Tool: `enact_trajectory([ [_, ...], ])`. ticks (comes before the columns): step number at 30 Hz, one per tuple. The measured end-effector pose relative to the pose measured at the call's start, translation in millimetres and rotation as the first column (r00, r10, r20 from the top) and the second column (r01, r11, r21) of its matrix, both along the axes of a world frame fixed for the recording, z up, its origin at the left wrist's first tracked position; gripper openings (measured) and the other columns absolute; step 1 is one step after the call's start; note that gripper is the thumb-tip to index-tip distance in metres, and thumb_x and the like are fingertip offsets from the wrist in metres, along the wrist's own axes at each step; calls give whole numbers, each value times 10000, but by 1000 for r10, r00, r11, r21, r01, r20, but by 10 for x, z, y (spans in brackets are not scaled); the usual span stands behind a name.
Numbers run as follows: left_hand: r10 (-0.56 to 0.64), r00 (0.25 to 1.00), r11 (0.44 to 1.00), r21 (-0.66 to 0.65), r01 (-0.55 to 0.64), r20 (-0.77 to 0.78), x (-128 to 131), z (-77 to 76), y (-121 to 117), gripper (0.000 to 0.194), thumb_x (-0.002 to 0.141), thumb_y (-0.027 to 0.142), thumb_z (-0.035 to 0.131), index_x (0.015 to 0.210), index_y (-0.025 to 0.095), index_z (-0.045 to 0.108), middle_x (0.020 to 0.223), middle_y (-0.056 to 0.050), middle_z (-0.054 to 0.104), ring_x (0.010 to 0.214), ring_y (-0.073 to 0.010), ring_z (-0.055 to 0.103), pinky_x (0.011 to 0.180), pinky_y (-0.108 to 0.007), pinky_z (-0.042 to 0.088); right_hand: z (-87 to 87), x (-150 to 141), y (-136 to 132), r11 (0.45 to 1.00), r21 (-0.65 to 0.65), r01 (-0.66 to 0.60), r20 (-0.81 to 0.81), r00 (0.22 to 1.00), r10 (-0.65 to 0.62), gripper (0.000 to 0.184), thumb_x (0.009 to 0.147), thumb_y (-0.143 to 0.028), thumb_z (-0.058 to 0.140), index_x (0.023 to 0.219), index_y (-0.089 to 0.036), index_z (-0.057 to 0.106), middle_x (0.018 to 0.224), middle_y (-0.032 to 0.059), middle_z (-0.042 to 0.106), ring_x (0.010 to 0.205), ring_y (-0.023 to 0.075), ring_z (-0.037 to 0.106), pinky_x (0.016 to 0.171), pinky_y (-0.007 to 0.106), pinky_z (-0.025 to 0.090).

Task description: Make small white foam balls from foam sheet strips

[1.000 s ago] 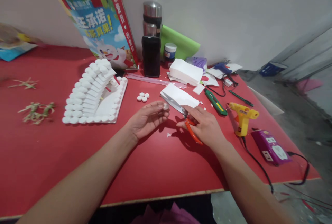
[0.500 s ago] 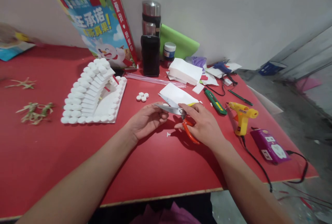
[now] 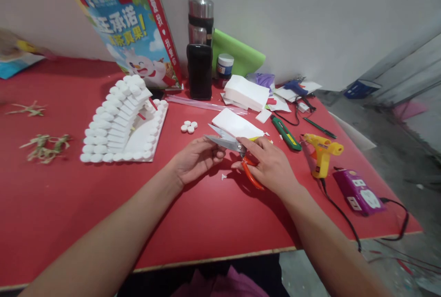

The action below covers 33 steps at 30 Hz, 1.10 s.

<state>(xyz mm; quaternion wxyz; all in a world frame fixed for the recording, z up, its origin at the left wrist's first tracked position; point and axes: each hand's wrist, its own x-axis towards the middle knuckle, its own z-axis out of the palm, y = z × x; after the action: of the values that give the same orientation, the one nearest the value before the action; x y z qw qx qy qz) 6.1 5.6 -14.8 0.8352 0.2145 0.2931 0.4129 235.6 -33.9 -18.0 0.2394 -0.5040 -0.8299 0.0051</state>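
Note:
My right hand (image 3: 272,164) grips a pair of scissors (image 3: 225,143) with red-orange handles, blades apart and pointing left. My left hand (image 3: 196,159) has its fingers curled together at the blades; whatever it pinches is hidden behind the metal. Just beyond the scissors lies a white sheet (image 3: 237,122). Several small white round pieces (image 3: 189,126) sit together past my left hand. A tiny white scrap (image 3: 223,176) rests on the table below the blades. Farther left stands a white model (image 3: 120,125) of stairs edged with rounded white pieces.
On the red table (image 3: 193,228) are a green utility knife (image 3: 285,134), a yellow glue gun (image 3: 322,152) with its cord and a purple power box (image 3: 356,192). A black phone (image 3: 200,72), a steel flask (image 3: 201,12) and a colourful bag (image 3: 138,35) stand at the back.
The scissor blades look slightly wider apart, and the white bit seen by them earlier is now hidden. Both hands stay almost in place.

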Motion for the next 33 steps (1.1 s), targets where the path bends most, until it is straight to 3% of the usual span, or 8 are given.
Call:
enact_trajectory([
  [6,-31,998,999,19,30,49,-16,-2,3,32,855,82,746,826,72,739,800,-65,685,668,-114,652,646,-206,589,40,-31,-21,999,16,40,-47,998,-39,504,1034,-520,574,1363,-155,683,944,118,705,780,236,666,733,350,518],
  [9,-44,998,999,23,43,49,-35,-3,5,85,835,97,787,901,55,752,873,-80,700,724,-115,670,686,-198,595,132,25,-45,978,-14,210,-80,974,-211,430,1024,-515,567,1237,-181,732,865,97,734,742,239,679,694,340,497],
  [12,-42,998,999,17,41,56,-50,-16,11,123,808,62,799,921,61,752,881,-84,711,761,-125,697,703,-195,597,198,199,-125,898,-42,438,32,899,-437,358,985,-492,592,1130,-209,756,808,91,758,698,271,689,623,350,451],
  [15,-22,998,1000,8,21,51,-54,-29,13,163,786,2,779,931,72,755,874,-88,733,772,-133,722,710,-195,603,185,423,-249,826,-37,563,189,816,-547,377,952,-500,599,1113,-199,758,766,115,759,644,307,684,575,364,420],
  [19,-21,999,1000,9,21,35,-52,-44,3,188,767,-19,779,924,83,756,894,-106,763,796,-148,748,743,-207,616,116,585,-374,770,-99,630,324,752,-574,401,945,-518,599,1110,-181,742,724,112,740,640,327,691,556,364,410],
  [25,-47,999,997,56,46,18,-42,-61,-4,223,720,44,871,905,101,762,895,-94,781,764,-131,741,739,-204,610,135,530,-353,663,-217,716,490,668,-560,434,1012,-484,545,1240,-140,678,934,165,767,861,355,745,638,366,442],
  [29,-37,996,988,148,49,-83,-25,-70,-20,244,743,196,920,922,119,773,870,-77,770,734,-122,717,712,-220,596,199,546,-337,721,-201,664,542,688,-483,367,1021,-401,545,1237,-140,686,965,171,765,865,341,742,673,366,457],
  [33,158,944,916,401,-30,-291,-10,-66,-51,256,792,270,891,1019,196,798,846,-37,735,781,-164,721,694,-272,586,371,459,-292,827,-146,542,469,774,-425,288,993,-429,603,1042,-186,750,817,126,759,741,308,730,641,360,466],
])
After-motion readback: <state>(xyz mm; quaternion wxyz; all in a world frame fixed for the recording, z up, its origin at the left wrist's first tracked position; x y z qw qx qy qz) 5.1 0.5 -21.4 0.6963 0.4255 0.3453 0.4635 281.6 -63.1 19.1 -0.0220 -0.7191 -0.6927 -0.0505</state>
